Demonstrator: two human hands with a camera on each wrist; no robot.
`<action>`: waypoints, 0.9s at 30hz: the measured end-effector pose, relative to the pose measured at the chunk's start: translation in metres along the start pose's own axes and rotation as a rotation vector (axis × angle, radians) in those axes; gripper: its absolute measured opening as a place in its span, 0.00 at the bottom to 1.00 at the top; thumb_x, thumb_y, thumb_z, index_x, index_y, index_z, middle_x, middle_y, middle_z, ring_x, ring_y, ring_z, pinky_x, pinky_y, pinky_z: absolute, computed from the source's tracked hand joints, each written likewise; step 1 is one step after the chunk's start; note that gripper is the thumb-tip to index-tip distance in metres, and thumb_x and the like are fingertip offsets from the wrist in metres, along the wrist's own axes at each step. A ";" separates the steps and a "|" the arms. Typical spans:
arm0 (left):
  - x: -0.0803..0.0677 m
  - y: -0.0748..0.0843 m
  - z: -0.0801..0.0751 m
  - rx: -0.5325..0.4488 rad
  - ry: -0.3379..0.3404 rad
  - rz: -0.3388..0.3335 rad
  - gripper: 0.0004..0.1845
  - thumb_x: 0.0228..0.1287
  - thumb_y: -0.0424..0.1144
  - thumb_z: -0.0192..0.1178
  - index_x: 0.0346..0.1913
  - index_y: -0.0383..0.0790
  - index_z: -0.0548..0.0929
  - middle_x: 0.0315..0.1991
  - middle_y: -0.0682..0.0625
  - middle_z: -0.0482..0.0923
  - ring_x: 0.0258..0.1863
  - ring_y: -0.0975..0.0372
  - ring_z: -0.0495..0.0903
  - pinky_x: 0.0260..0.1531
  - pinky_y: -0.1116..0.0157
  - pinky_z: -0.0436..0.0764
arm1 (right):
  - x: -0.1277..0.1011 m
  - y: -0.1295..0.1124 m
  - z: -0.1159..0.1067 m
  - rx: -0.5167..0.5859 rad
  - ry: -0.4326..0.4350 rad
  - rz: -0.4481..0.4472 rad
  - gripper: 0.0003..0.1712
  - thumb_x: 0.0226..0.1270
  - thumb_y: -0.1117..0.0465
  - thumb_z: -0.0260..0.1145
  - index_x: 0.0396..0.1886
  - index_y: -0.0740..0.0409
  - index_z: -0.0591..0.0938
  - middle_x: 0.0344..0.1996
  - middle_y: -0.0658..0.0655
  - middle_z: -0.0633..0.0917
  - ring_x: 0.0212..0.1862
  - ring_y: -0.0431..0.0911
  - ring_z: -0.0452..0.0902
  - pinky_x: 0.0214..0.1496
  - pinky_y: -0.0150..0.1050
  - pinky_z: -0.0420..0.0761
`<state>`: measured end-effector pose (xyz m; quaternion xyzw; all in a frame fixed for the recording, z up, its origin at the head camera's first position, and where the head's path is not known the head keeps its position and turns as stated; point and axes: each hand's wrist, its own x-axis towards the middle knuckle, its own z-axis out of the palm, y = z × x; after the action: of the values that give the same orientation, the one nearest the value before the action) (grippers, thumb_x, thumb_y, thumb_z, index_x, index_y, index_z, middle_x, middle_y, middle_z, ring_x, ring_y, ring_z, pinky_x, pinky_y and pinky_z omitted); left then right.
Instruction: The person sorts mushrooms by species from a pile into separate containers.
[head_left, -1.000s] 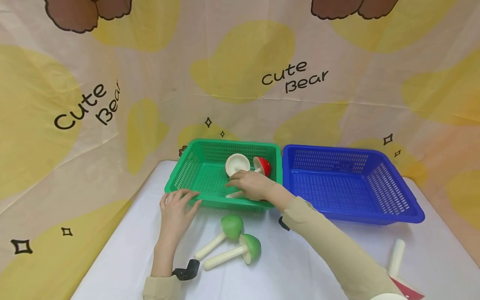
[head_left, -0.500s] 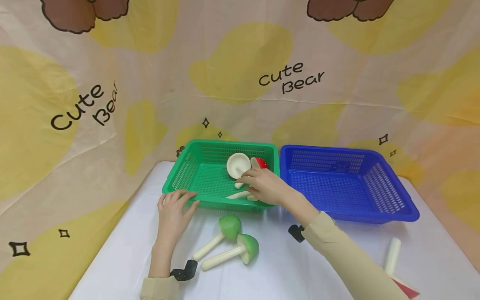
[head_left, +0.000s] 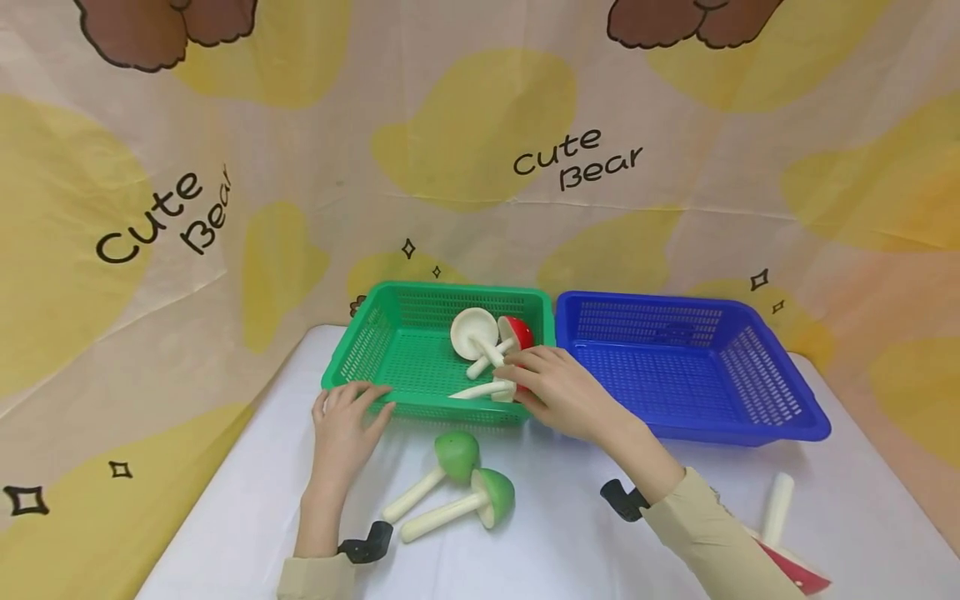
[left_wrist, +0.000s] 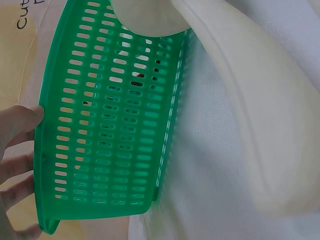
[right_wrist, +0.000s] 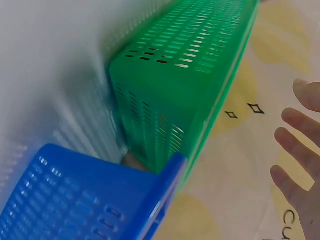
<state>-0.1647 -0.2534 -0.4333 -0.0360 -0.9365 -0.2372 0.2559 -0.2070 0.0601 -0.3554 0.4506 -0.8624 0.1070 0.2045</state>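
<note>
My left hand (head_left: 346,429) lies at the front left of the green basket (head_left: 438,407). Its thumb touches the rim's outer side in the left wrist view, while the other fingers pass behind the rim. My right hand (head_left: 566,392) is over the basket's front right corner, its fingers (right_wrist: 299,145) spread with nothing between them. Inside the basket lie toy mushrooms: a white-bottomed one (head_left: 474,332) shows its cap's underside, and a red-capped one (head_left: 517,332) lies beside it. Another pale stem (head_left: 480,389) lies near the front wall, its cap partly hidden by my right hand.
The blue basket (head_left: 693,432) stands right beside the green one. Two green-capped mushrooms (head_left: 456,456) (head_left: 495,497) lie in front on the white table (head_left: 570,533). A red-capped mushroom (head_left: 777,508) lies at front right, partly behind the right sleeve. A patterned cloth (head_left: 450,167) hangs behind.
My right hand has let go of a mushroom in the green basket and drawn back to the right and toward the front corner, uncovering the stems. The left hand stays at the rim.
</note>
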 end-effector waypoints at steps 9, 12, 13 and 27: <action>0.001 0.003 0.000 0.004 -0.008 0.001 0.13 0.58 0.41 0.68 0.46 0.44 0.85 0.49 0.42 0.81 0.55 0.46 0.71 0.67 0.38 0.53 | -0.036 -0.005 -0.018 -0.041 0.080 -0.001 0.24 0.57 0.64 0.71 0.55 0.48 0.82 0.51 0.51 0.83 0.56 0.48 0.76 0.64 0.49 0.74; 0.001 0.003 -0.001 0.007 -0.008 0.001 0.13 0.58 0.41 0.68 0.46 0.44 0.85 0.49 0.42 0.80 0.55 0.46 0.71 0.67 0.37 0.53 | -0.050 -0.008 -0.023 -0.053 0.099 0.009 0.25 0.56 0.64 0.70 0.55 0.48 0.81 0.51 0.52 0.83 0.57 0.48 0.76 0.66 0.50 0.71; 0.001 0.003 -0.001 0.008 -0.008 0.001 0.13 0.58 0.41 0.68 0.46 0.44 0.85 0.49 0.42 0.80 0.55 0.46 0.71 0.67 0.37 0.53 | -0.055 -0.009 -0.024 -0.059 0.102 0.016 0.25 0.55 0.64 0.70 0.55 0.48 0.81 0.51 0.52 0.83 0.57 0.49 0.76 0.67 0.50 0.70; -0.001 0.001 0.002 0.008 0.003 -0.003 0.13 0.58 0.41 0.68 0.46 0.45 0.85 0.49 0.43 0.81 0.55 0.46 0.72 0.67 0.38 0.52 | -0.121 -0.008 -0.046 -0.144 0.196 0.058 0.30 0.79 0.48 0.34 0.52 0.50 0.83 0.49 0.54 0.84 0.54 0.51 0.77 0.79 0.31 0.43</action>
<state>-0.1646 -0.2519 -0.4349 -0.0333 -0.9370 -0.2340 0.2571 -0.1269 0.1611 -0.3684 0.3971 -0.8563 0.0941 0.3166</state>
